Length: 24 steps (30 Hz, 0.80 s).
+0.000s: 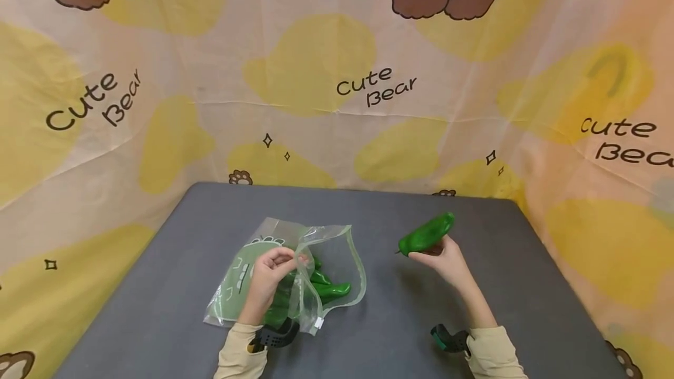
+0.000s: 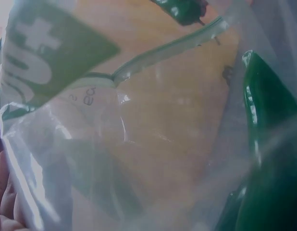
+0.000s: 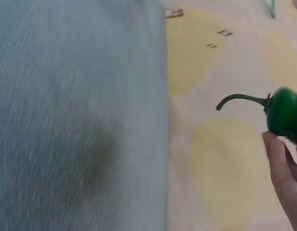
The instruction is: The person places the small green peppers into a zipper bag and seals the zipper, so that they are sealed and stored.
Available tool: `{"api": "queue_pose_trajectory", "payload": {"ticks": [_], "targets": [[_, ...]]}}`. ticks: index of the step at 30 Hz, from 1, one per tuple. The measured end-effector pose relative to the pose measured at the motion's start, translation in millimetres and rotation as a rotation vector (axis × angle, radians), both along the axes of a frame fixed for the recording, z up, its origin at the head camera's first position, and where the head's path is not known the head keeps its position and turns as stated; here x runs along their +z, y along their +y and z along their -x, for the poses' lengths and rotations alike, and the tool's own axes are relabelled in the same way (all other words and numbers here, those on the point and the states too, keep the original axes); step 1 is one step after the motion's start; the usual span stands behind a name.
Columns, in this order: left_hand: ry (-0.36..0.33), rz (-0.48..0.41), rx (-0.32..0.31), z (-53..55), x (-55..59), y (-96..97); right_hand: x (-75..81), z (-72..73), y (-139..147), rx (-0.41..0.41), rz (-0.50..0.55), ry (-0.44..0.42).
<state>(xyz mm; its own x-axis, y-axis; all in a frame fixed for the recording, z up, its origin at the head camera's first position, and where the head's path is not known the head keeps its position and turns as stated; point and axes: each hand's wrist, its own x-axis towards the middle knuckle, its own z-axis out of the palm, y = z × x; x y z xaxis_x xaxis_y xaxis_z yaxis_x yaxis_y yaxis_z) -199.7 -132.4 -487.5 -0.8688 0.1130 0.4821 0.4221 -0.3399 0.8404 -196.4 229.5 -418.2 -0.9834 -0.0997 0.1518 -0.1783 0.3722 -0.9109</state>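
My left hand [image 1: 272, 274] pinches the upper edge of a clear zip bag [image 1: 231, 291] printed with a green cartoon face. The bag's mouth gapes toward the right. Inside it lie several green peppers [image 1: 332, 290], and one pepper [image 2: 268, 139] shows large through the plastic in the left wrist view. My right hand [image 1: 446, 262] grips a single green pepper [image 1: 427, 234] above the table, to the right of the bag's mouth. That pepper's thin curved stem [image 3: 242, 97] points away from the fingers in the right wrist view.
A grey table [image 1: 379, 332] lies under both hands. Behind it and along its sides hangs a cloth [image 1: 316, 63] printed with yellow patches and lettering. A white zip slider [image 1: 318, 323] sits at the bag's near corner.
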Motion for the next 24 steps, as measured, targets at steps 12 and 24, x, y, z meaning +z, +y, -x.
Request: {"api": "queue_pose_trajectory", "payload": {"ticks": [12, 24], "targets": [[-0.05, -0.049, 0.064, -11.6, -3.4, 0.0, 10.7, -16.6, -32, 0.1, 0.264, 0.079], [-0.105, -0.03, 0.113, 14.7, -30.2, -0.9, -2.0, -14.7, -55, 0.4, 0.455, 0.087]]}}
